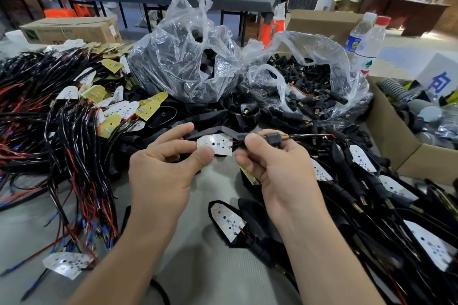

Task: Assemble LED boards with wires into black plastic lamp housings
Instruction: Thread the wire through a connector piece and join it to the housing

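Behind the board (215, 145), the housing (224, 130) shows only its top edge; the board and the left hand (161, 168) cover the rest. Right of the board, the right hand (275, 163) hides much of the stem (272, 140). Far left of the board, the wire pile (37, 106) is cut off. Above the board, the bag (183, 62) blurs its dark contents.

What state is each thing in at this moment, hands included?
Left hand: pinches the LED board against the black housing.
Right hand: grips the threaded stem, wires trailing from it.
LED board: face up on the black housing, seating unclear.
Left plastic bag: open, full of black parts.
Right plastic bag: open, holding stems.
Water bottles: upright, capped.
Cardboard box: open.
Finished lamp: lying flat, LEDs up.
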The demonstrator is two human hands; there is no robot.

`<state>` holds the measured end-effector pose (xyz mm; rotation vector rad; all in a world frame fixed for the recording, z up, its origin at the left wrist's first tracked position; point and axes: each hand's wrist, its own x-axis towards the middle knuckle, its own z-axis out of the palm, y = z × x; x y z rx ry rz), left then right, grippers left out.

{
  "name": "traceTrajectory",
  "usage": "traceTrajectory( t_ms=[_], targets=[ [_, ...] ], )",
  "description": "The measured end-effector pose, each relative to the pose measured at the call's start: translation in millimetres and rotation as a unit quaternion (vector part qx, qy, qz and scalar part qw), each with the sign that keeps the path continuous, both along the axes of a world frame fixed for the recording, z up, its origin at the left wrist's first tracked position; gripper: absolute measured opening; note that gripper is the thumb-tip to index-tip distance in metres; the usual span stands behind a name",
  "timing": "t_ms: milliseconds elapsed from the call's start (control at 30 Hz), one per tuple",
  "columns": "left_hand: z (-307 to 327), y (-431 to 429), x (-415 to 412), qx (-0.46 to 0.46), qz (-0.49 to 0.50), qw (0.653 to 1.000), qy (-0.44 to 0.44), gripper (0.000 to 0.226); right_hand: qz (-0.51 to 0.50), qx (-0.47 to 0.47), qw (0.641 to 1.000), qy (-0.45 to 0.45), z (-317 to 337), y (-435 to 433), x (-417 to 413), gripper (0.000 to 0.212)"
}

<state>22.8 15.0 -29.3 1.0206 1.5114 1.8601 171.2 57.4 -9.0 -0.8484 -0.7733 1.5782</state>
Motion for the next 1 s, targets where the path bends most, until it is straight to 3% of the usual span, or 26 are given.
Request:
traceTrajectory(
  t_ms=[167,267,367,600,800,900,1000],
  targets=[
    [1,-2,3,0.01,-0.02,0.999,-0.033,0.01,-0.022,-0.03,0.999,0.031,1,-2,-3,0.018],
    [2,-5,5,0.03,0.036,0.993,0.111,0.021,-0.046,-0.044,0.997,0.036,1,-4,-6,0.017],
    [3,-8,6,0.054,0.074,0.972,0.215,0.015,-0.06,-0.062,0.995,0.051,0,-5,-9,0.016],
    [1,-6,-2,0.069,0.047,0.992,0.095,0.015,0.002,-0.08,0.996,0.046,4,-2,-8,0.007],
    [6,-7,-9,-0.01,0.114,0.967,0.226,0.023,-0.021,-0.076,0.997,-0.01,1,-1,-6,0.011],
    [8,-9,-9,-0.027,0.136,0.932,0.335,0.024,-0.046,-0.065,0.996,-0.027,-1,-2,-6,0.01],
    [9,-10,-12,-0.007,0.167,0.941,0.295,0.031,-0.047,-0.055,0.996,-0.046,-1,-2,-7,0.006]
  ],
)
